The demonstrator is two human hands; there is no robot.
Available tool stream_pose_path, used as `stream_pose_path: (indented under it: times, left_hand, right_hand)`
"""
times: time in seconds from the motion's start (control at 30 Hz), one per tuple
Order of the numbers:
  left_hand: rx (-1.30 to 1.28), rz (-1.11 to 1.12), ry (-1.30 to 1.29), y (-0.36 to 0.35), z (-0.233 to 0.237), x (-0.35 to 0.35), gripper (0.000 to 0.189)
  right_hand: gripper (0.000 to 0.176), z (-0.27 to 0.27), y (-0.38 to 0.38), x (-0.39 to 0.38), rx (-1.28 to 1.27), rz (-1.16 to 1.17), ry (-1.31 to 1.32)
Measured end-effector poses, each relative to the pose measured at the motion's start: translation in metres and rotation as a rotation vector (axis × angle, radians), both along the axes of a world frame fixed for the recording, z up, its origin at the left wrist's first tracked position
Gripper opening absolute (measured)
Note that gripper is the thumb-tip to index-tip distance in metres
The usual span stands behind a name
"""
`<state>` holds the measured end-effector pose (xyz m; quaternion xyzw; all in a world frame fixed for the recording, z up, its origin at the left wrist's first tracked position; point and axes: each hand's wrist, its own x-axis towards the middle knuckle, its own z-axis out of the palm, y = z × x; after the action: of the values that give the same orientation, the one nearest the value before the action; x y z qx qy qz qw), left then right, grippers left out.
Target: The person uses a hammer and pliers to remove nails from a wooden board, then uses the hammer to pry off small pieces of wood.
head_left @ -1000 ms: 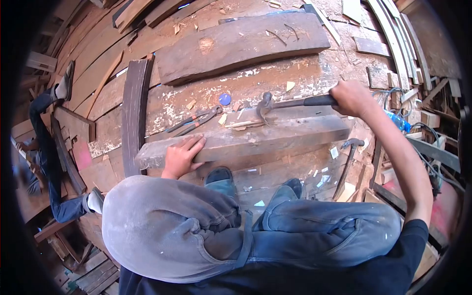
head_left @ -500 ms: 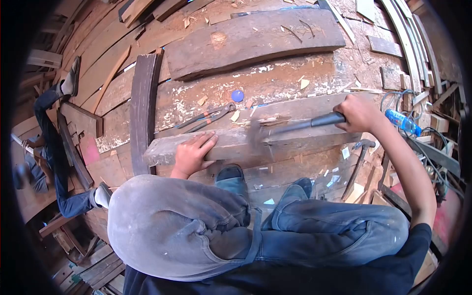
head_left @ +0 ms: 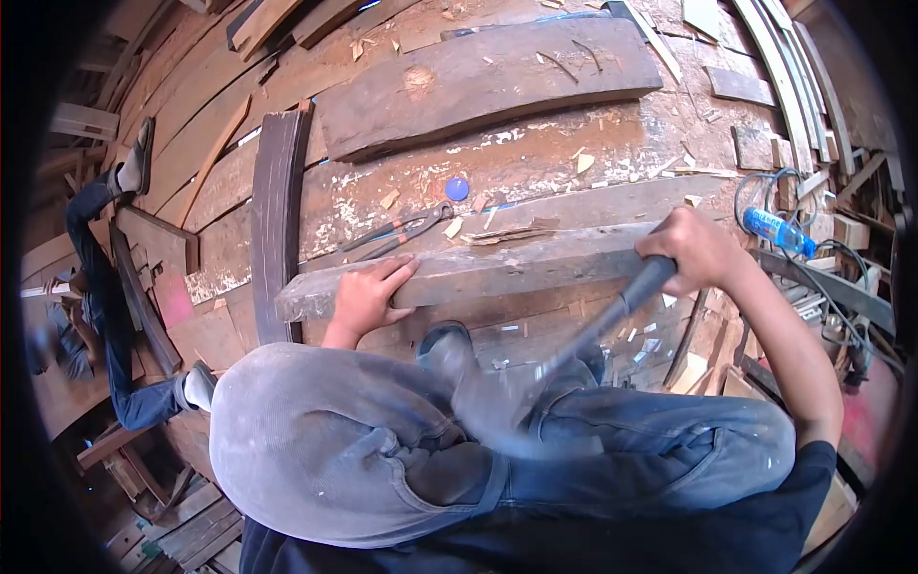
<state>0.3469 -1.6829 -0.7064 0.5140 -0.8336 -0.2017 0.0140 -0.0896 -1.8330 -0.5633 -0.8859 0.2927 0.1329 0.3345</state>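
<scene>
My left hand (head_left: pixel 367 298) grips the left part of a weathered wooden beam (head_left: pixel 535 272), fingers over its top and thumb along its near side. My right hand (head_left: pixel 690 251) is closed around the dark handle of a hammer (head_left: pixel 612 319) near the beam's right end. The hammer's head is smeared by motion and hangs over my lap, on the near side of the beam. A long splintered strip of wood (head_left: pixel 512 232) lies along the beam's far edge. Beyond the beam is a pair of pincers (head_left: pixel 406 230), with a blue round cap (head_left: pixel 457 188) past it.
A thick plank (head_left: pixel 488 81) with two nails on it lies farther off. A dark board (head_left: pixel 278 191) runs along the left. At right are a plastic bottle (head_left: pixel 779 232) and tangled cables (head_left: pixel 841 277). Another person's legs (head_left: pixel 105 287) show at far left. Wood chips litter the floor.
The hammer's head has swung from the beam's top toward my lap, and my right hand has tilted with it. The splintered strip now shows more fully. My left hand stays on the beam.
</scene>
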Motion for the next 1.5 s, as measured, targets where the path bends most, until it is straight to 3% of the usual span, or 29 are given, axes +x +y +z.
stream_pose_path:
  times: [0.13, 0.23, 0.27, 0.37, 0.47, 0.57, 0.73, 0.93, 1.03, 1.1, 1.23, 1.33, 1.5]
  left_hand:
    - [-0.056, -0.017, 0.017, 0.003, 0.000, -0.002, 0.078]
    - [-0.094, -0.020, 0.030, 0.002, 0.000, -0.004, 0.081]
    - [-0.095, -0.020, 0.037, 0.002, -0.002, -0.003, 0.080]
    - [-0.052, 0.014, 0.016, 0.001, -0.001, -0.002, 0.080]
    - [-0.005, 0.014, -0.030, 0.003, 0.003, -0.001, 0.078]
    - [-0.034, -0.004, -0.002, 0.001, 0.000, -0.002, 0.076]
    - [-0.059, 0.010, 0.018, -0.001, 0.001, -0.005, 0.080]
    - [-0.085, -0.004, 0.013, 0.002, -0.004, -0.001, 0.076]
    - [-0.070, 0.014, 0.006, 0.002, -0.001, -0.004, 0.081]
    - [-0.073, 0.003, 0.016, 0.002, -0.002, -0.003, 0.081]
    - [-0.123, -0.008, 0.026, 0.004, -0.005, -0.005, 0.081]
    - [-0.010, 0.047, -0.017, -0.004, 0.001, -0.006, 0.080]
    - [-0.097, 0.038, 0.006, 0.001, -0.003, -0.008, 0.079]
  right_hand:
    - [0.022, -0.045, 0.008, -0.021, -0.150, -0.216, 0.335]
    - [0.023, -0.034, -0.005, -0.028, -0.085, -0.428, 0.288]
    - [0.024, -0.021, -0.016, -0.033, -0.016, -0.414, 0.279]
    - [0.020, 0.006, -0.013, -0.036, -0.190, -0.250, 0.075]
    - [0.015, 0.024, 0.006, -0.010, -0.062, -0.193, -0.089]
    - [0.012, 0.002, 0.013, -0.006, -0.061, -0.087, -0.083]
    - [0.026, -0.038, 0.014, -0.025, -0.107, -0.159, 0.384]
    - [0.018, 0.021, 0.003, -0.006, -0.135, -0.053, 0.182]
    - [0.019, 0.018, 0.012, 0.004, -0.183, 0.039, -0.032]
    - [0.020, 0.010, 0.012, 0.008, -0.220, 0.102, -0.049]
    - [0.021, -0.038, -0.001, -0.024, -0.211, -0.051, 0.392]
    - [0.021, -0.039, 0.004, -0.030, -0.198, -0.115, 0.297]
    - [0.018, 0.014, 0.003, 0.003, -0.182, 0.085, 0.130]
